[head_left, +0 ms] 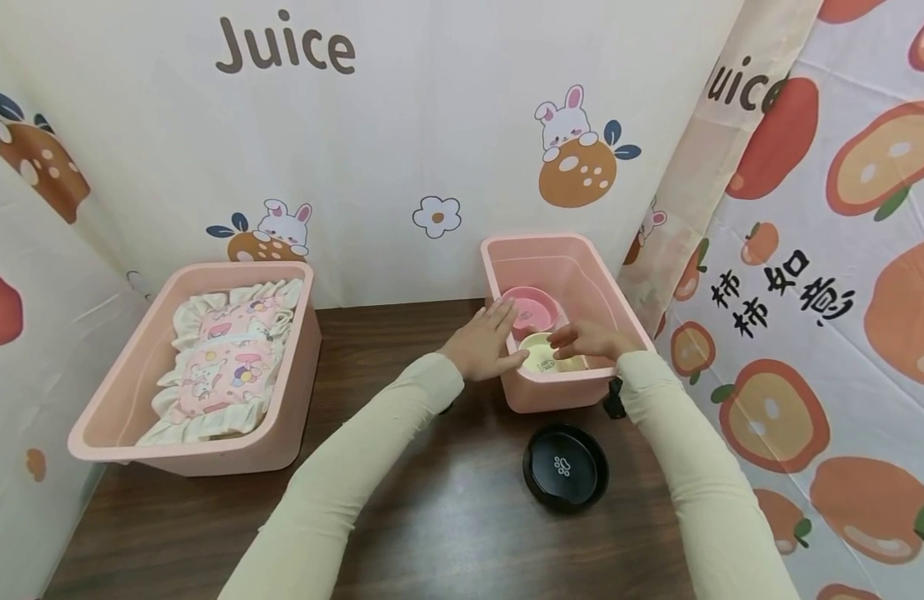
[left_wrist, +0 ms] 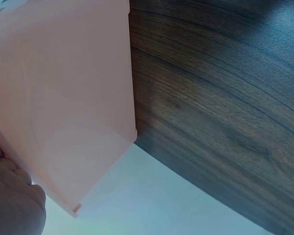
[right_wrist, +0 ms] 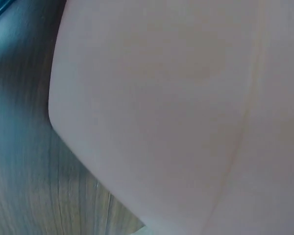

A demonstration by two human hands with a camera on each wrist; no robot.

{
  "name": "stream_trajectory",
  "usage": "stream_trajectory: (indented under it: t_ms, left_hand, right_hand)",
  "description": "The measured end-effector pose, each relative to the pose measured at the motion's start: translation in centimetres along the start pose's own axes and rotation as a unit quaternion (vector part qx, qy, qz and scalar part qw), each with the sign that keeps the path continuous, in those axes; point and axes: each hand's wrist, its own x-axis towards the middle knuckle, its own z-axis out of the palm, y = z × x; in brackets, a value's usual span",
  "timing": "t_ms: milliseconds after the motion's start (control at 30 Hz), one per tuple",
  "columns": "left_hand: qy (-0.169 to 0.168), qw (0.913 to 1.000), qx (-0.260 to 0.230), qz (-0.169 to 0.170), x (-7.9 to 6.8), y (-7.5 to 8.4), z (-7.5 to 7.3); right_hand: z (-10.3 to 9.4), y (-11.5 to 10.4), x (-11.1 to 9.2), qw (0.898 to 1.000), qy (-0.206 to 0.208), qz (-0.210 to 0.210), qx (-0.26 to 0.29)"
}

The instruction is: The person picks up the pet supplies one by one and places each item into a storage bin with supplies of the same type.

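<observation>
In the head view, a pink bin (head_left: 566, 395) at the right holds a pink bowl (head_left: 532, 310) and, in front of it, a pale yellow bowl (head_left: 538, 360). My left hand (head_left: 478, 343) reaches over the bin's left rim with straight fingers; its thumb points toward the yellow bowl's edge. Over the yellow bowl is my right hand (head_left: 595, 340), its fingers loosely bent and partly covering the bowl. Whether those fingertips touch it, I cannot tell. A black bowl (head_left: 563, 468) with a white paw print lies on the table in front of the bin.
Another pink bin (head_left: 302, 392) stands at the left, holding a folded pink patterned cloth (head_left: 225, 358) with white ruffles. Both bins are on a dark wood table (head_left: 447, 533). A printed curtain (head_left: 402, 125) hangs behind. Small black objects (head_left: 615, 400) show beside the right bin's base.
</observation>
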Motion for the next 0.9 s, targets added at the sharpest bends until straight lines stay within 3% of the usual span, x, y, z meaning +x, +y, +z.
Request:
stream_trajectory:
  t_ms: [333, 433, 667, 900]
  left_hand:
    - [0.003, 1.0000, 0.008, 0.004, 0.3, -0.3, 0.5]
    - [0.002, 0.9999, 0.012, 0.000, 0.3, -0.4, 0.5]
    - [0.002, 1.0000, 0.008, 0.002, 0.2, -0.2, 0.3]
    - [0.004, 1.0000, 0.002, 0.001, 0.2, -0.3, 0.4]
  right_hand:
    - [-0.3, -0.9, -0.8, 0.999, 0.043, -0.019, 0.007]
    - [-0.4, -1.7, -1.4, 0.997, 0.053, -0.043, -0.020]
    - [-0.6, -3.6, -4.2, 0.991, 0.068, -0.100, -0.055]
    - [-0.4, -5.0, -7.6, 0.990, 0.083, -0.104, -0.048]
